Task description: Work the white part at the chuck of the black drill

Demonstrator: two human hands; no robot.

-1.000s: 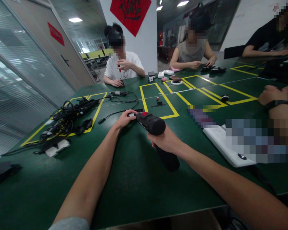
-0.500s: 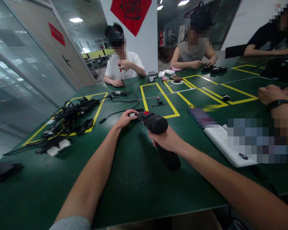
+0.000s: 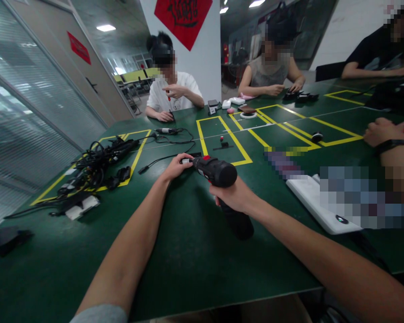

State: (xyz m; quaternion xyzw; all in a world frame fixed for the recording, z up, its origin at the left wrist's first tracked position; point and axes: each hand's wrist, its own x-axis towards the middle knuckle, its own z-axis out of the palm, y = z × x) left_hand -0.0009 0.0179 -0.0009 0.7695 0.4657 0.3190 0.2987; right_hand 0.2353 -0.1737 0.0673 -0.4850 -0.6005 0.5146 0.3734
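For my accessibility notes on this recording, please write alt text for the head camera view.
A person's left hand pinches the front end of a black cordless drill while the right hand wraps its body, above a green workbench marked with yellow tape. Bundled black cables lie to the left, and a co-worker in a white T-shirt sits across the bench.

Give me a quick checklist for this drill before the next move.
1. Right hand around drill grip: ok.
2. Left hand on drill's front end: ok.
3. Front tip seated: cannot tell, too small to see.
4. Black cable clear of left hand: cannot tell, it runs very close.
5. Nearby person's hand apart from drill: ok.
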